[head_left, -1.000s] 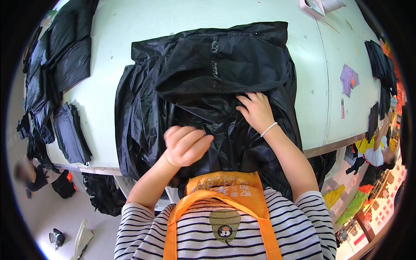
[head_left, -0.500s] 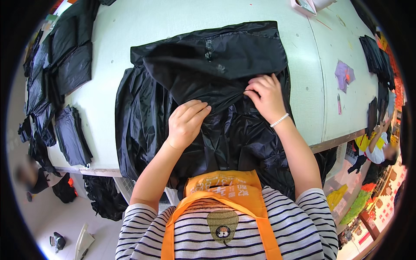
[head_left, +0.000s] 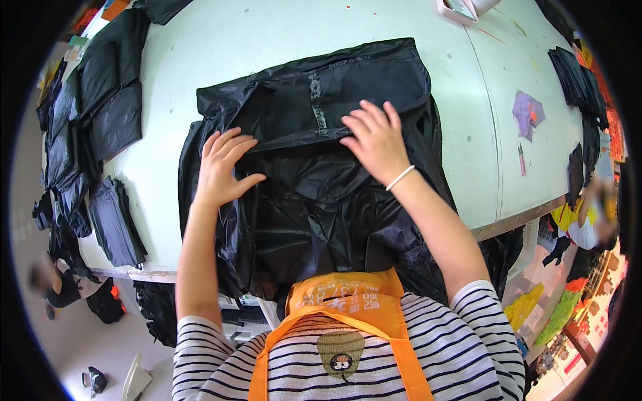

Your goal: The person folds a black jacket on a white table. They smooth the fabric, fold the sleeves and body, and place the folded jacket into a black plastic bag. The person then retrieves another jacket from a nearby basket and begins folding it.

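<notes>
A shiny black garment (head_left: 321, 220) is spread in front of me, its lower part hanging over the near table edge by my apron. Its far part lies unfolded, showing a flat panel with a pale, mottled vertical strip (head_left: 317, 100) along a seam. My left hand (head_left: 224, 167) rests on the left side of the cloth, fingers stretched out and thumb apart. On the right, my right hand (head_left: 378, 140) has its fingers spread over the edge of the dark opening below the panel. Neither hand grips the fabric.
Folded black garments (head_left: 115, 220) and a larger black pile (head_left: 110, 87) lie along the table's left. A purple cloth scrap (head_left: 527, 113), a thin pen-like tool (head_left: 521, 160) and a pink box (head_left: 458, 10) are on the pale table (head_left: 478, 167). Other people (head_left: 592, 227) are at the sides.
Both hands have let go of the pinched cloth and spread their fingers. My left hand moved left, the right slightly left. The raised flap has come down, exposing the panel and strip.
</notes>
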### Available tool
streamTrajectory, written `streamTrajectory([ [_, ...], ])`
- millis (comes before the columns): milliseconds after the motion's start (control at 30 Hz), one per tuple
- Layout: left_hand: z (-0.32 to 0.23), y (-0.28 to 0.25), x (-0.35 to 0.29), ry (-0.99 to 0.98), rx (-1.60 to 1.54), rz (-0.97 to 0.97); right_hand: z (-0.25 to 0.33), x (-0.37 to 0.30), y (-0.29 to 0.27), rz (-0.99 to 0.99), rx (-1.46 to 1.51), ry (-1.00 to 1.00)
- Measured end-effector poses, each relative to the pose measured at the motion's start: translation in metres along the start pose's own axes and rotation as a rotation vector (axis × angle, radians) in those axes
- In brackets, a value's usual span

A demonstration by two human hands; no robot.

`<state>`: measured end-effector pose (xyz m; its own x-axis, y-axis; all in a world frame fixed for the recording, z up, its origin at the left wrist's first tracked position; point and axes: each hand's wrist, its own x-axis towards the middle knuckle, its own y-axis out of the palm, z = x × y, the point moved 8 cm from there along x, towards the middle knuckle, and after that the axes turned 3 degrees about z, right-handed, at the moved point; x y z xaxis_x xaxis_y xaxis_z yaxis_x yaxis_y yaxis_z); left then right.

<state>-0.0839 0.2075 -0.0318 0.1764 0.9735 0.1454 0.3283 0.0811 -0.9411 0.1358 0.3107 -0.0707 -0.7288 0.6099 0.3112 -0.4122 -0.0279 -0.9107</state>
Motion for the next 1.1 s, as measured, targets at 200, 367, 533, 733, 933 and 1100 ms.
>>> streamTrajectory([
  [200, 0.077, -0.004, -0.008, -0.420, 0.068, 0.022, -0.089, 0.018, 0.026, 0.178, 0.143, 0.236],
  [367, 0.015, 0.022, 0.037, -0.403, 0.222, -0.102, -0.101, 0.013, 0.052, 0.146, 0.120, 0.335],
  [533, -0.064, 0.068, 0.113, -0.222, 0.012, -0.051, -0.178, -0.038, -0.052, -0.372, 0.249, 0.391],
  [733, -0.096, 0.117, 0.212, -0.120, -0.246, -0.058, -0.418, -0.292, -0.122, -0.257, -0.517, 1.153],
  [933, -0.097, 0.156, 0.278, -0.138, -0.085, -0.114, -0.442, -0.327, -0.124, -0.054, -0.481, 1.084],
  [1100, -0.087, 0.181, 0.301, -0.278, -0.195, 0.116, -0.399, -0.279, -0.111, -0.378, -0.172, 1.069],
])
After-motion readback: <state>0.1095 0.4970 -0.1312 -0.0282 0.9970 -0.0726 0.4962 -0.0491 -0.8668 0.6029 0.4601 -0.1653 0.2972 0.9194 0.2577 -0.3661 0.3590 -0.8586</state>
